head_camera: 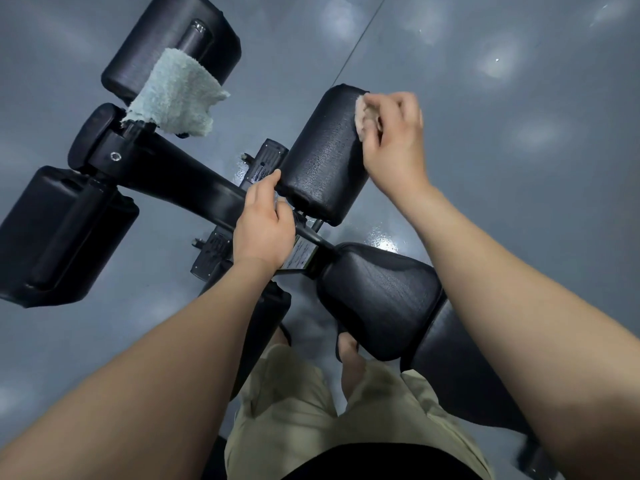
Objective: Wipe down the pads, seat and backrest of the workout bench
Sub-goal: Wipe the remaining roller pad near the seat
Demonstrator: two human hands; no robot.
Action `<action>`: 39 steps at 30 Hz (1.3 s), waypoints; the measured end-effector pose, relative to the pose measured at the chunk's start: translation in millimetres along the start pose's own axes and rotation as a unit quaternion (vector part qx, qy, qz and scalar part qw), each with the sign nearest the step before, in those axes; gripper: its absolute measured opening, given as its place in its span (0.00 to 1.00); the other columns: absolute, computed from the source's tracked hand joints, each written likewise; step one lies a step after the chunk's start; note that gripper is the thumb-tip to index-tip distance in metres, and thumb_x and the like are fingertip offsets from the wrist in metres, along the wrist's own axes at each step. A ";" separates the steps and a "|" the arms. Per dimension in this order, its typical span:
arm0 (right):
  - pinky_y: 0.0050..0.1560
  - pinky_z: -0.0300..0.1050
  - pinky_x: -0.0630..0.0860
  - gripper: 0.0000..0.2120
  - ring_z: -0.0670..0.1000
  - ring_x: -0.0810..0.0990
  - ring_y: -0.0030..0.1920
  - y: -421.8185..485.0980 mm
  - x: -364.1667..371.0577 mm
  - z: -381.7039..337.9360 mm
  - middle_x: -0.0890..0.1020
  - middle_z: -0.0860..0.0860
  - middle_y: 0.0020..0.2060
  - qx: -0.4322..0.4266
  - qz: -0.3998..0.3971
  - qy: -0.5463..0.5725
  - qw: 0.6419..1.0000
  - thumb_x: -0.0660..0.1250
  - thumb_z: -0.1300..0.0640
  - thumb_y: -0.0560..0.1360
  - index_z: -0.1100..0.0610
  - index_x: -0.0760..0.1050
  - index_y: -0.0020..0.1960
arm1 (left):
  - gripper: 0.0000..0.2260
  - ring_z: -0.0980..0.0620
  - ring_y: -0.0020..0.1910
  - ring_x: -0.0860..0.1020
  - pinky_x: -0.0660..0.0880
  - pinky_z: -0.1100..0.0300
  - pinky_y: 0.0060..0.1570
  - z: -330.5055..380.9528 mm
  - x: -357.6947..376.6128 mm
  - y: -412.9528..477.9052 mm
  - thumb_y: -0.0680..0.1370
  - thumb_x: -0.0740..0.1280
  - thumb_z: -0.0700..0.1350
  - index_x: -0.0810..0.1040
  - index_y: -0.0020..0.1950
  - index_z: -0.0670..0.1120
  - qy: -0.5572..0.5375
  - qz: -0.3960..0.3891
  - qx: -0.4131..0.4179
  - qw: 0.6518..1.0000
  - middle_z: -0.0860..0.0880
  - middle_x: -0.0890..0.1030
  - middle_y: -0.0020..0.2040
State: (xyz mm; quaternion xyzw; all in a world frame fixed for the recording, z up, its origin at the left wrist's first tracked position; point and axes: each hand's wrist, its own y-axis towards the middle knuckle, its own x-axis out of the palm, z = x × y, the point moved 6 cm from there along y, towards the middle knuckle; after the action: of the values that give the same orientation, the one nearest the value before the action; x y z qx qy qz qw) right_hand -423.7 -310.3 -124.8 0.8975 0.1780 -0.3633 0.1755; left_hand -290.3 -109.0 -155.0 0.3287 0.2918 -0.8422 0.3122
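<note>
Workout bench (194, 188), seen from above, spans the frame from upper left to lower right. I hold a small pinkish cloth (363, 116) in my right hand (393, 133), fingers closed around it and pressed against the far upper end of the roller pad (322, 157) at centre frame. My left hand (265, 226) is closed on the near end of that pad and the frame bar beside it, steadying it. The pad's long axis runs from lower left to upper right, so I judge the coming wipe should travel down its length toward my left hand; the right hand alone carries a cloth. A pale green towel (176, 95) lies draped over the frame at upper left, well apart from both hands. The seat (381, 296) sits at lower centre, the backrest (460, 368) running off lower right, neither touched now.
</note>
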 end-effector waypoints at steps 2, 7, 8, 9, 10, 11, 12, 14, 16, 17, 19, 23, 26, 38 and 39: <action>0.60 0.51 0.73 0.12 0.58 0.74 0.53 1.6 5.5 -0.2 0.75 0.55 0.54 -0.001 -0.010 -0.009 1.000 0.63 0.57 0.79 0.55 0.80 0.59 | 0.21 0.53 0.59 0.76 0.71 0.55 0.60 -0.1 1.0 0.1 0.81 0.58 0.51 0.66 0.75 0.58 -0.002 -0.005 0.000 1.000 0.57 0.69 0.72; 0.57 0.35 0.67 0.10 0.59 0.74 0.50 -25.3 13.8 -10.5 0.76 0.53 0.51 -0.050 -0.021 0.005 0.999 0.63 0.65 0.76 0.57 0.81 0.53 | 0.24 0.56 0.68 0.71 0.65 0.60 0.60 2.2 0.5 -1.2 0.79 0.62 0.55 0.65 0.76 0.57 -0.004 -0.011 0.006 1.000 0.57 0.67 0.74; 0.57 0.30 0.63 0.11 0.59 0.75 0.50 -31.4 14.5 -12.4 0.77 0.53 0.51 -0.059 -0.025 0.012 0.998 0.63 0.65 0.76 0.57 0.81 0.53 | 0.25 0.56 0.68 0.71 0.65 0.60 0.60 2.9 0.3 -1.5 0.79 0.63 0.56 0.65 0.76 0.57 -0.003 -0.010 0.009 1.000 0.57 0.67 0.74; 0.58 0.29 0.62 0.12 0.60 0.75 0.50 -38.0 14.9 -14.4 0.77 0.54 0.51 -0.070 -0.030 0.020 0.997 0.62 0.66 0.76 0.58 0.81 0.54 | 0.25 0.56 0.67 0.71 0.65 0.60 0.60 4.0 0.5 -1.5 0.79 0.63 0.56 0.65 0.76 0.58 -0.003 -0.009 0.011 1.000 0.57 0.68 0.74; 0.58 0.29 0.62 0.12 0.60 0.75 0.50 -45.6 16.6 -17.7 0.78 0.54 0.51 -0.084 -0.037 0.025 0.995 0.63 0.65 0.76 0.59 0.81 0.55 | 0.25 0.56 0.67 0.71 0.66 0.59 0.60 3.5 0.2 -1.2 0.79 0.63 0.56 0.65 0.76 0.58 -0.003 -0.009 0.010 1.000 0.57 0.68 0.74; 0.58 0.31 0.63 0.12 0.59 0.75 0.51 -53.3 17.6 -20.3 0.78 0.54 0.51 -0.099 -0.044 0.027 0.994 0.63 0.66 0.76 0.59 0.81 0.56 | 0.25 0.57 0.66 0.71 0.66 0.59 0.60 3.5 0.6 -1.0 0.78 0.63 0.56 0.65 0.75 0.58 -0.004 -0.010 0.009 1.000 0.58 0.68 0.74; 0.58 0.34 0.66 0.13 0.59 0.74 0.51 -60.3 18.8 -22.9 0.78 0.54 0.52 -0.116 -0.056 0.029 0.991 0.63 0.66 0.76 0.59 0.81 0.57 | 0.25 0.57 0.65 0.72 0.66 0.59 0.60 2.6 1.0 -0.9 0.78 0.63 0.56 0.65 0.75 0.58 -0.005 -0.012 0.007 1.000 0.58 0.68 0.74; 0.56 0.40 0.70 0.14 0.58 0.72 0.50 -67.2 18.0 -25.9 0.78 0.54 0.52 -0.154 -0.087 0.034 0.984 0.63 0.67 0.76 0.59 0.81 0.58 | 0.25 0.59 0.64 0.71 0.66 0.59 0.60 3.7 1.5 -0.8 0.78 0.63 0.57 0.65 0.75 0.58 -0.004 -0.014 0.009 1.000 0.57 0.68 0.74; 0.55 0.44 0.71 0.15 0.58 0.72 0.50 -56.5 15.3 -22.5 0.77 0.55 0.52 -0.173 -0.101 0.027 0.979 0.64 0.68 0.75 0.58 0.81 0.58 | 0.25 0.64 0.58 0.69 0.65 0.60 0.58 4.2 1.1 -0.7 0.79 0.63 0.57 0.65 0.75 0.58 -0.001 -0.015 0.009 1.000 0.58 0.67 0.74; 0.55 0.46 0.71 0.16 0.58 0.73 0.50 -44.7 13.1 -17.6 0.77 0.56 0.52 -0.159 -0.089 0.019 0.983 0.64 0.68 0.75 0.58 0.81 0.59 | 0.25 0.66 0.56 0.68 0.65 0.60 0.57 4.3 0.8 -1.1 0.79 0.64 0.56 0.65 0.75 0.58 -0.001 -0.016 0.008 1.000 0.58 0.67 0.74; 0.57 0.44 0.70 0.16 0.58 0.74 0.51 -14.7 6.4 -1.4 0.77 0.57 0.52 -0.084 -0.040 0.006 0.996 0.64 0.68 0.75 0.57 0.81 0.60 | 0.24 0.71 0.50 0.69 0.66 0.60 0.56 4.9 0.5 -1.4 0.79 0.64 0.56 0.66 0.75 0.58 -0.003 -0.017 0.007 1.000 0.58 0.67 0.73; 0.57 0.36 0.64 0.15 0.59 0.74 0.55 25.2 2.4 23.7 0.77 0.57 0.56 0.031 0.002 -0.001 1.000 0.61 0.60 0.80 0.57 0.79 0.64 | 0.24 0.69 0.49 0.70 0.71 0.57 0.54 5.1 0.4 -1.9 0.77 0.65 0.57 0.66 0.73 0.60 -0.002 -0.017 0.017 1.000 0.60 0.67 0.71; 0.56 0.36 0.63 0.17 0.60 0.73 0.54 33.4 9.1 26.2 0.77 0.56 0.55 0.033 0.000 -0.009 0.999 0.58 0.62 0.79 0.57 0.80 0.64 | 0.23 0.66 0.52 0.69 0.74 0.54 0.56 4.7 0.0 -1.2 0.77 0.66 0.57 0.67 0.72 0.61 -0.003 -0.014 0.020 1.000 0.60 0.68 0.70; 0.56 0.38 0.66 0.15 0.58 0.73 0.51 9.6 -1.7 24.9 0.77 0.54 0.53 0.008 -0.030 -0.010 0.999 0.60 0.62 0.77 0.55 0.81 0.59 | 0.23 0.59 0.55 0.75 0.76 0.54 0.54 6.9 -0.1 -3.5 0.75 0.68 0.57 0.67 0.69 0.64 -0.014 -0.012 0.028 0.999 0.61 0.71 0.67; 0.55 0.38 0.66 0.14 0.59 0.73 0.51 15.8 -3.0 21.5 0.78 0.54 0.52 0.007 -0.025 -0.010 1.000 0.60 0.61 0.78 0.55 0.81 0.58 | 0.23 0.59 0.56 0.74 0.75 0.54 0.54 7.4 -0.2 -3.0 0.75 0.68 0.57 0.67 0.69 0.64 -0.015 -0.011 0.031 0.999 0.61 0.70 0.67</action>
State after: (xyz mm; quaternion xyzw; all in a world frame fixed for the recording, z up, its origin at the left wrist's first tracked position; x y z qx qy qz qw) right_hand -431.4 -334.3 -134.3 0.8903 0.1960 -0.3780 0.1617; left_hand -295.1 -112.2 -149.5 0.3222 0.2647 -0.8591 0.2969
